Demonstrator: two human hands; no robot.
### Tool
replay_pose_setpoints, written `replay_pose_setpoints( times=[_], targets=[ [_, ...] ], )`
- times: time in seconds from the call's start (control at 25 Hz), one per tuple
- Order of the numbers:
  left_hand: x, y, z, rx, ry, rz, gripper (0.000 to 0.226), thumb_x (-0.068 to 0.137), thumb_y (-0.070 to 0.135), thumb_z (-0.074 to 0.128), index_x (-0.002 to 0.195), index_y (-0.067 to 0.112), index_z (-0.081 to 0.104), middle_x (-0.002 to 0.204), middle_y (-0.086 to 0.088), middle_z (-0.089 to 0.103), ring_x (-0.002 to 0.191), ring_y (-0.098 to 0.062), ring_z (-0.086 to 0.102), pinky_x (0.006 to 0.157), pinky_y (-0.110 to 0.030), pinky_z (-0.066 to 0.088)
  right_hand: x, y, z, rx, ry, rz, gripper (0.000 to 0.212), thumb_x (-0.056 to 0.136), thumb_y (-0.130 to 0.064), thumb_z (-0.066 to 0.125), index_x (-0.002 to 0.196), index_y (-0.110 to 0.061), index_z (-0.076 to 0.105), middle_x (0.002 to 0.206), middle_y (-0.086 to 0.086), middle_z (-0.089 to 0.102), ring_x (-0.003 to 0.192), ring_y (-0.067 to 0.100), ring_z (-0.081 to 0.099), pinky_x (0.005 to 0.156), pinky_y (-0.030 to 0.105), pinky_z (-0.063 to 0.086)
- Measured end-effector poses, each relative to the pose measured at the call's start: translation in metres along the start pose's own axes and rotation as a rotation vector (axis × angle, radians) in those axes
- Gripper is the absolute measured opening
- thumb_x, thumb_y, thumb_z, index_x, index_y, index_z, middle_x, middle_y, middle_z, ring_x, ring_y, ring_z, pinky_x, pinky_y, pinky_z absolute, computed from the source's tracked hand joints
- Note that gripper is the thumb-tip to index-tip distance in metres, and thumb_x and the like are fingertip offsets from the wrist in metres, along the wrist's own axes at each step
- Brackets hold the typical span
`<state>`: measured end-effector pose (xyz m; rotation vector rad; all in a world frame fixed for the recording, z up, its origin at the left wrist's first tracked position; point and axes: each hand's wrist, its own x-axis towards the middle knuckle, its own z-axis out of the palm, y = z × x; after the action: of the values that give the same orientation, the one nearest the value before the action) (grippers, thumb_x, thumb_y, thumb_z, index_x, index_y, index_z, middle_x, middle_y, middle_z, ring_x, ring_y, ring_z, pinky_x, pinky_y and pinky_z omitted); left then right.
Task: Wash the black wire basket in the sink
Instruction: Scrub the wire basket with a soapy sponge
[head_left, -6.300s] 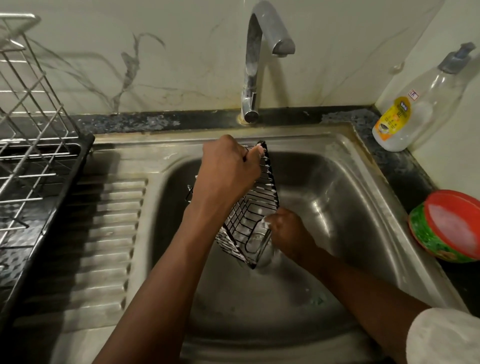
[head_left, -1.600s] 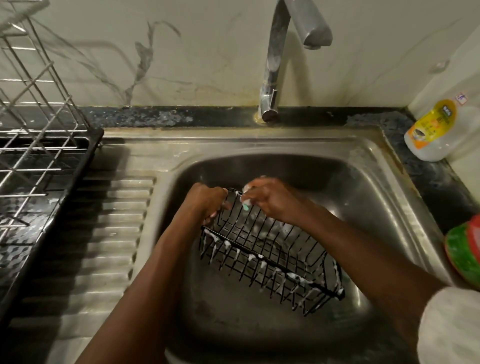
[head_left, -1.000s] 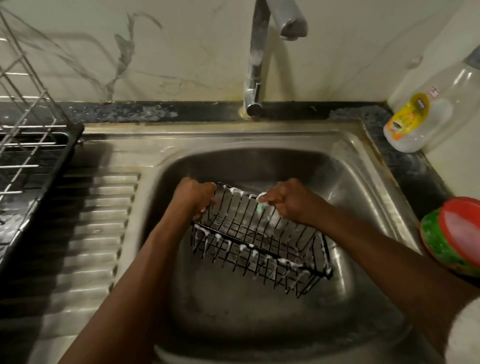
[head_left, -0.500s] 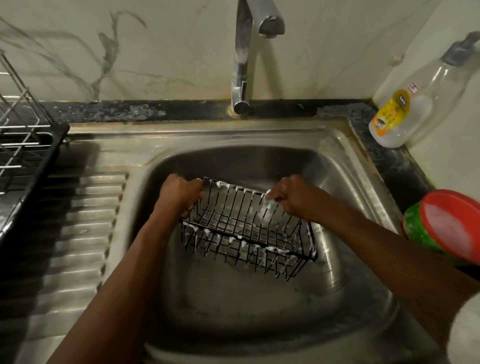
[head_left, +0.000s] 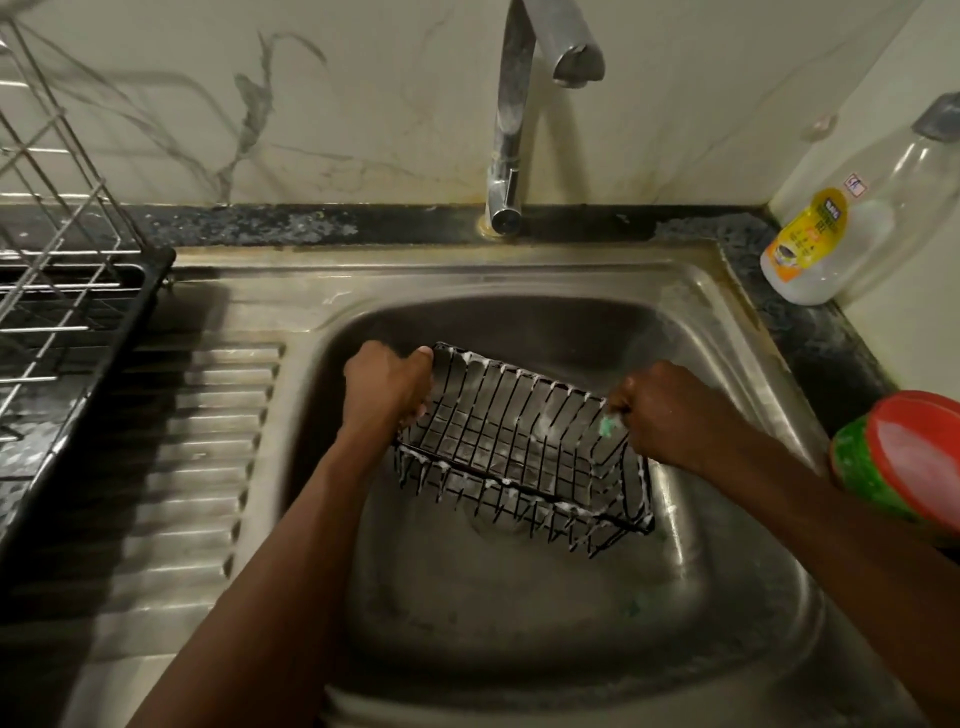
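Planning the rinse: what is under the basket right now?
Through the soapy basket wires, the sink floor and part of the drain show. The left hand and the right hand, holding a green scrubber, hide what lies beneath its ends.

Over the sink (head_left: 519, 270), my left hand (head_left: 387, 384) and right hand (head_left: 660, 410) are bare, my arms (head_left: 291, 545) bare to the elbow.

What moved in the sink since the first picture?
The soapy black wire basket stood tipped on end; now it is held open side up in the steel sink. The right hand, pinching a small green scrubber, slid rightwards along the basket's far rim. Unchanged: the left hand grips one end of the basket, and the silver tap runs no water.
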<state>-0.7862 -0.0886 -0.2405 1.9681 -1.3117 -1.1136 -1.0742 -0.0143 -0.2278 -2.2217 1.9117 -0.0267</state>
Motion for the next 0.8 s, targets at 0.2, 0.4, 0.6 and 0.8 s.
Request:
replay_pose_setpoints(
  times=[0.2,0.4,0.6,0.8],
  targets=[
    [-0.002,0.007,0.008,-0.317,-0.359,-0.393,0.043,0.104,0.035,0.038,0.09,0.005,0.064,0.071,-0.014,0.066,0.058,-0.025,0.059,0.057,-0.032,0.049,0.047,-0.096,0.035,0.748,0.303,0.201,0.02,0.085,-0.013,0.077,0.103,-0.019,0.079,0.09,-0.005,0.077,0.071,0.007,0.07,0.064,0.018,0.056],
    [-0.004,0.014,0.006,-0.38,-0.404,-0.438,0.05,0.104,0.04,0.029,0.11,0.0,0.058,0.098,-0.026,0.068,0.082,-0.037,0.066,0.08,-0.045,0.051,0.085,-0.123,0.062,0.719,0.534,0.197,0.018,0.083,-0.003,0.07,0.095,-0.01,0.081,0.091,0.005,0.078,0.081,0.015,0.071,0.075,0.019,0.051],
    [-0.002,0.01,0.005,-0.428,-0.395,-0.455,0.054,0.101,0.044,0.032,0.092,0.002,0.064,0.075,-0.016,0.064,0.066,-0.028,0.057,0.067,-0.035,0.047,0.071,-0.147,0.075,0.803,0.505,0.147,0.017,0.077,0.004,0.071,0.083,-0.01,0.077,0.075,0.001,0.071,0.063,0.007,0.062,0.058,0.02,0.05],
    [0.001,0.009,0.004,-0.47,-0.413,-0.454,0.059,0.1,0.046,0.034,0.125,-0.003,0.056,0.115,-0.023,0.063,0.104,-0.037,0.062,0.087,-0.047,0.047,0.038,-0.156,0.084,1.056,0.188,0.227,0.014,0.075,0.0,0.081,0.082,-0.011,0.076,0.083,0.001,0.075,0.075,0.017,0.071,0.064,0.034,0.06]
  ],
)
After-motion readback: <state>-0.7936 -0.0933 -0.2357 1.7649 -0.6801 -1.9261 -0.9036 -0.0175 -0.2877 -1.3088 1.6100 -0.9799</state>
